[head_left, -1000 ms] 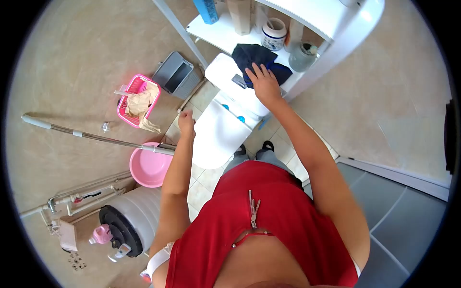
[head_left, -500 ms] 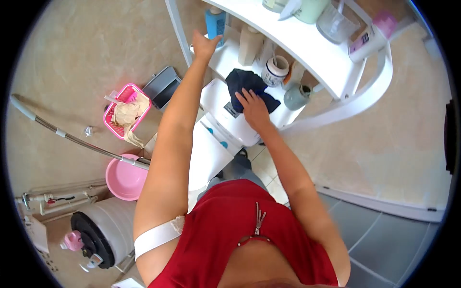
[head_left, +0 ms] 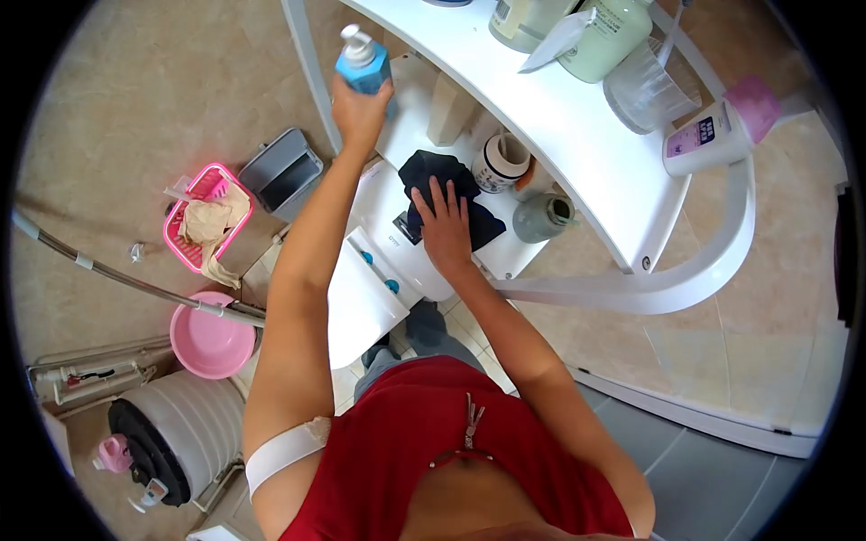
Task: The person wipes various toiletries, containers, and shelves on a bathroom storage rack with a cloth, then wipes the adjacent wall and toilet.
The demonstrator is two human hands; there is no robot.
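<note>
My left hand (head_left: 361, 115) grips a blue pump bottle (head_left: 364, 70) with a white pump head, at the left end of the lower white shelf (head_left: 400, 106). My right hand (head_left: 444, 225) lies with fingers outstretched on a crumpled dark navy cloth (head_left: 431, 171). The cloth rests over the toilet tank (head_left: 372, 200) and the shelf's front. Behind it stand a beige bottle (head_left: 448, 110), a white jar with dark markings (head_left: 499, 164) and a grey-green jar (head_left: 541, 219).
The upper shelf (head_left: 577, 144) overhangs, with green bottles, a clear cup (head_left: 648, 90) and a pink-capped bottle (head_left: 708, 140). Lower left are a grey bin (head_left: 287, 171), a pink basket (head_left: 176, 236), a pink basin (head_left: 215, 338) and a large translucent barrel (head_left: 194, 424).
My left hand has closed round the blue bottle and raised it off the shelf, so its pump head now shows. My right hand stays on the cloth. The view has shifted slightly.
</note>
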